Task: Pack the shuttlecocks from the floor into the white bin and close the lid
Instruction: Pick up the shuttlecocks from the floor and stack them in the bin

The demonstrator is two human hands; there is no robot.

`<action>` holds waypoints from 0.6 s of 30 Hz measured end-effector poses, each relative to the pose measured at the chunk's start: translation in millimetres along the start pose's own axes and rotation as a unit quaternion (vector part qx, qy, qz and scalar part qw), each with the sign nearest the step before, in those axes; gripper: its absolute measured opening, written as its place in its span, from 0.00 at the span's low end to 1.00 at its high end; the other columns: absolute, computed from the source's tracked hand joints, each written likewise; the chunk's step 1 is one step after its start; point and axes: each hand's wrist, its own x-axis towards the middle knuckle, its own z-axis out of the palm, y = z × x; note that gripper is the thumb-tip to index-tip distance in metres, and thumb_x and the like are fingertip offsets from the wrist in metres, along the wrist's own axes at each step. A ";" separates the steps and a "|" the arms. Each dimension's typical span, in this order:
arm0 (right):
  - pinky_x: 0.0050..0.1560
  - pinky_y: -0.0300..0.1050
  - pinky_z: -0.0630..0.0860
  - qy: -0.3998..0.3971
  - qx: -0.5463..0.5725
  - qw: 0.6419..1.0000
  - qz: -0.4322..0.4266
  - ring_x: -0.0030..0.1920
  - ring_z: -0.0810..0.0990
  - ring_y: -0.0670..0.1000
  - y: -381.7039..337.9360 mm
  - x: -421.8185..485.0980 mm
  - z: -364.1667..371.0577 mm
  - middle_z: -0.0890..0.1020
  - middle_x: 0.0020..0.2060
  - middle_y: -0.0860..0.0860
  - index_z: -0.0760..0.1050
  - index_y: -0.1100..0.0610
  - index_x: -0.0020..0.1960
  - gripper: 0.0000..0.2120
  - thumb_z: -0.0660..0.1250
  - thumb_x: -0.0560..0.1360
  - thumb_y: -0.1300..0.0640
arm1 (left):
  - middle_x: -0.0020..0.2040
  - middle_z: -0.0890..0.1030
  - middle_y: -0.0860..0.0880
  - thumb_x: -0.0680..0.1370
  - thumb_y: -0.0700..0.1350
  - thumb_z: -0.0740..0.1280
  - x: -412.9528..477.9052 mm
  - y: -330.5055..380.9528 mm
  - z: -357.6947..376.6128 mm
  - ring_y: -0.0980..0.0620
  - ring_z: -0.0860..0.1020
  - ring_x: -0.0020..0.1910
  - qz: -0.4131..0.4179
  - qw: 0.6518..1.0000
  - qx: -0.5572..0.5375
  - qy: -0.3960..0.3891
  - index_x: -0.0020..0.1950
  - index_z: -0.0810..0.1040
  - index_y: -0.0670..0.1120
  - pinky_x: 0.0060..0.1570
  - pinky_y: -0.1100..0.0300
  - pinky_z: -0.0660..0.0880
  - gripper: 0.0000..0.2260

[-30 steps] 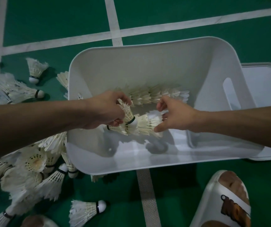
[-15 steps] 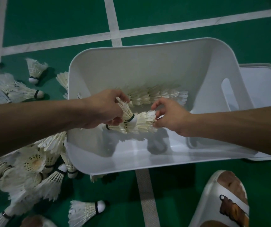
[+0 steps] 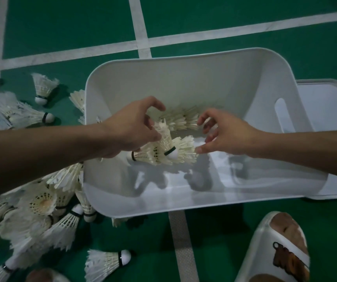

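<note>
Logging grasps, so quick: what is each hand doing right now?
Left hand: open, fingers spread above the shuttlecocks, holding nothing.
Right hand: open, thumb touching their feathers, gripping nothing.

One white bin [image 3: 183,202], one lid [image 3: 334,110] beside it, one sandal [image 3: 275,251], two hands: left [image 3: 131,129], right [image 3: 226,135]. Between the hands, roughly three shuttlecocks [image 3: 163,149] bunched together; behind, a nested row [image 3: 181,121], number unclear. On the floor, well over a dozen loose shuttlecocks [image 3: 41,204], too overlapped for exact counting.

Bare forearms without sleeves; a white slide sandal [image 3: 273,253] with a brown strap emblem on one foot.
</note>
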 end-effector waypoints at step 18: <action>0.54 0.53 0.80 -0.018 0.082 0.993 -0.078 0.47 0.82 0.47 -19.9 -14.0 -14.8 0.81 0.48 0.48 0.74 0.48 0.61 0.34 0.82 0.59 0.58 | 0.52 0.76 0.51 0.63 0.45 0.80 12.1 9.9 27.0 0.53 0.80 0.46 0.150 0.982 0.111 -0.005 0.60 0.70 0.53 0.46 0.54 0.80 0.30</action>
